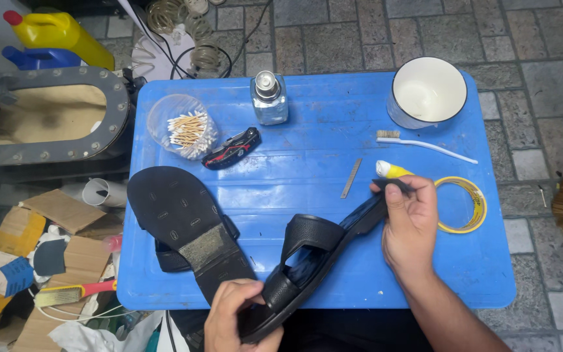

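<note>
Sandal, black leather, upturned, sole [187, 225] showing, on blue plastic surface [307, 176]. Matching strapped sandal [314, 251] held across front edge: left hand [236, 316] fingers clamped on heel, right hand [412, 221] pinching toe, steadying it for inspection.

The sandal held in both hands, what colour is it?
Black all over, sandal strap and sole alike; the head view shows it clearly.

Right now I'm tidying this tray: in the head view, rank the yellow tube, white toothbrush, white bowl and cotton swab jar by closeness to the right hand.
1. Yellow tube, just above the right hand.
2. White toothbrush, farther back.
3. White bowl, back right corner.
4. Cotton swab jar, far left.
</note>
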